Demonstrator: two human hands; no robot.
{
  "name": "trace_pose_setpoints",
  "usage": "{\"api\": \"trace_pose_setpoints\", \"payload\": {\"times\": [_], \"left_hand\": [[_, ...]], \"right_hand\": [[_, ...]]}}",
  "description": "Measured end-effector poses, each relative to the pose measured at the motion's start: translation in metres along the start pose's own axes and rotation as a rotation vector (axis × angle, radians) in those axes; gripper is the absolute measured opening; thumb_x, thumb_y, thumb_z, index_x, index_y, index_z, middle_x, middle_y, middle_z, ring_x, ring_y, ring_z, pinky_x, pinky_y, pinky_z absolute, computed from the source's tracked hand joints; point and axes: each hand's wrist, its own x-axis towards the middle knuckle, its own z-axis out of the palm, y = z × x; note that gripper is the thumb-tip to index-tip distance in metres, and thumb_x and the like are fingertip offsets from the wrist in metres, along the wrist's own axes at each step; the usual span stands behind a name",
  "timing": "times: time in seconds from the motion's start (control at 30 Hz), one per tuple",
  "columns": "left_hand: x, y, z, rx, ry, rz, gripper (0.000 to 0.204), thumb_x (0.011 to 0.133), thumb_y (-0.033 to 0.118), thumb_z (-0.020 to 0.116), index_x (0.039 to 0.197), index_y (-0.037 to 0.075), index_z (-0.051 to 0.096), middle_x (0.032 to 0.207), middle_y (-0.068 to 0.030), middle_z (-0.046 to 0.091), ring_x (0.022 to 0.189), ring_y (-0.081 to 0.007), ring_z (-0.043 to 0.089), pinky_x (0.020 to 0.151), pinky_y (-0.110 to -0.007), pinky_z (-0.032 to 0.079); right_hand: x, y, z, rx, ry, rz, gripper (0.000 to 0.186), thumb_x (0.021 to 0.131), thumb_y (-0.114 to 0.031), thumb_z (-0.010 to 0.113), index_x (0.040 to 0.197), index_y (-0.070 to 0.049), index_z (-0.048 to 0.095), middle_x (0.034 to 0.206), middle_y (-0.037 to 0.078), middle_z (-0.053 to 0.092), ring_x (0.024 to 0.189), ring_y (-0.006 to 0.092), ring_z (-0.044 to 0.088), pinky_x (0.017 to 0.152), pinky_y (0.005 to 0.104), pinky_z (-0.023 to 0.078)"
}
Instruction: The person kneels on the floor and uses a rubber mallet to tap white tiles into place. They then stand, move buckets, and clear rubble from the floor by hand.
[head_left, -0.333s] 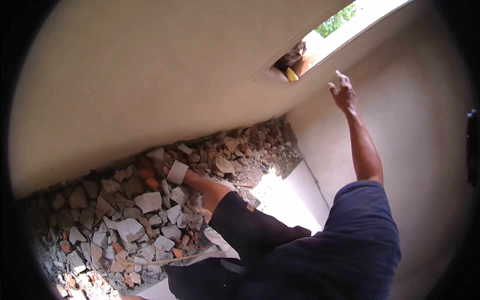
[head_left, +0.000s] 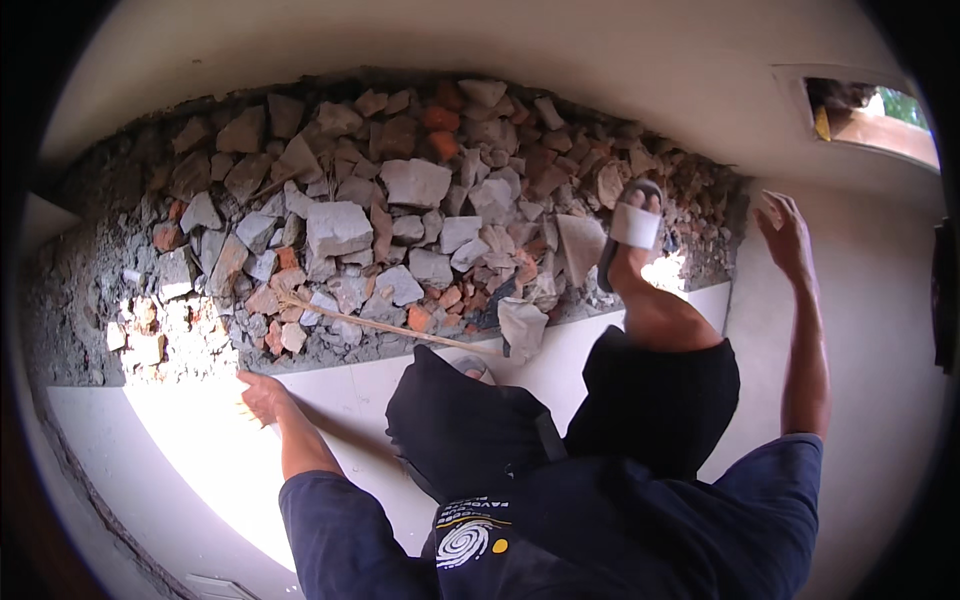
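My left hand (head_left: 263, 397) hangs over sunlit white tiles (head_left: 370, 385), at the edge of a bed of broken rubble. Its fingers look loosely apart and nothing shows in them, though glare washes out part of them. On the right, my right hand (head_left: 786, 235) is raised beside the pale wall (head_left: 860, 300), empty, with fingers stretched and apart. One foot in a sandal with a white strap (head_left: 636, 226) stands on the rubble (head_left: 335, 229). My other foot (head_left: 472, 369) is partly hidden by dark shorts, near the tile edge.
A thin stick (head_left: 365, 322) lies along the rubble's near edge, by a crumpled pale piece (head_left: 521, 328). Orange brick chunks (head_left: 440, 119) sit among grey lumps. At upper right, a wall opening (head_left: 880, 130) holds a small yellow item (head_left: 822, 124).
The view has swung down and to the left. My left hand has come into sight, my right hand now shows lower beside the wall, and both feet are visible.
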Motion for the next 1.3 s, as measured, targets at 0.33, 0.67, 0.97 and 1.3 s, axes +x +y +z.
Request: {"api": "trace_pose_setpoints", "payload": {"times": [0.33,0.67,0.97,1.3], "left_hand": [[-0.010,0.010,0.002,-0.093,0.125,0.060,0.085,0.092,0.067,0.028,0.127,-0.008,0.049,0.131,-0.0261,0.050,0.121,-0.0394,0.047,0.099,-0.055,0.033],[-0.241,0.209,0.044,-0.223,0.228,1.413,0.082,0.085,0.063,0.052,0.136,0.001,0.045,0.139,-0.0201,0.047,0.142,-0.0349,0.024,0.115,-0.057,0.007],[-0.321,0.220,0.066,-0.412,-0.004,1.532,0.057,0.075,0.032,0.075,0.123,0.009,0.055,0.127,-0.0197,0.049,0.121,-0.0405,0.044,0.095,-0.049,0.043],[-0.220,0.059,0.001,-0.945,0.241,1.053,0.061,0.074,0.020,0.080,0.128,0.007,0.053,0.138,-0.0205,0.042,0.128,-0.0389,0.040,0.105,-0.046,0.035]], "right_hand": [[0.058,-0.169,0.217,0.268,-0.296,-0.415,0.050,0.089,-0.039,0.060,0.126,-0.007,0.055,0.123,0.018,0.059,0.111,0.0369,0.058,0.092,0.0430,0.047],[0.102,-0.328,0.313,0.708,-0.144,-0.276,0.076,0.083,-0.054,0.062,0.133,0.001,0.047,0.119,0.026,0.060,0.114,0.0418,0.056,0.096,0.0440,0.044],[0.048,-0.266,0.331,1.283,-0.106,0.003,0.049,0.086,-0.014,0.063,0.127,0.005,0.045,0.123,0.018,0.054,0.103,0.0233,0.058,0.087,0.0325,0.047],[-0.061,-0.364,0.266,1.560,-0.475,-0.136,0.053,0.083,-0.011,0.071,0.124,0.007,0.043,0.114,0.018,0.054,0.103,0.0201,0.055,0.091,0.0305,0.044]]}}
